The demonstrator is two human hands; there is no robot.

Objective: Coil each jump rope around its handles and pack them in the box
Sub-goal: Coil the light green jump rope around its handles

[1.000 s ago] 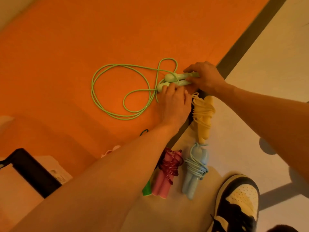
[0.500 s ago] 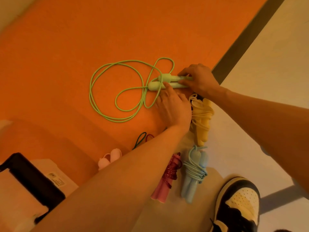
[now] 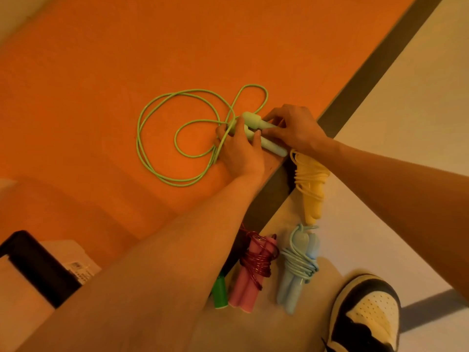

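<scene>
The head view holds one container: a pale box (image 3: 74,259) with a printed label, black-edged, far down and to the left of the green handles (image 3: 252,120); its inside does not show, so what it contains cannot be told. Those handles, two of them lying side by side, belong to the light green jump rope (image 3: 272,147), which lies uncoiled on the orange mat (image 3: 127,59), its slack spread in loose loops to the left of the handles. The person's left hand (image 3: 241,153) comes in from below the handles and curls its fingers over their rope ends, with the thumb on the nearer one. The right hand (image 3: 298,130) comes in from their right, its fingertips pinching the farther handle. Five ropes can be counted. One is the loose green one. Three are coiled bundles below and right of the handles, on the pale floor (image 3: 406,123): a yellow bundle (image 3: 311,184) just beside the handles' near tip, then a blue bundle (image 3: 300,268), and beside it a pink-handled bundle (image 3: 250,275) wound in red cord. The fifth shows only as a dark green handle (image 3: 220,293) sticking out from under the left forearm. One black-and-white shoe (image 3: 368,316) stands far below and right of the handles.
</scene>
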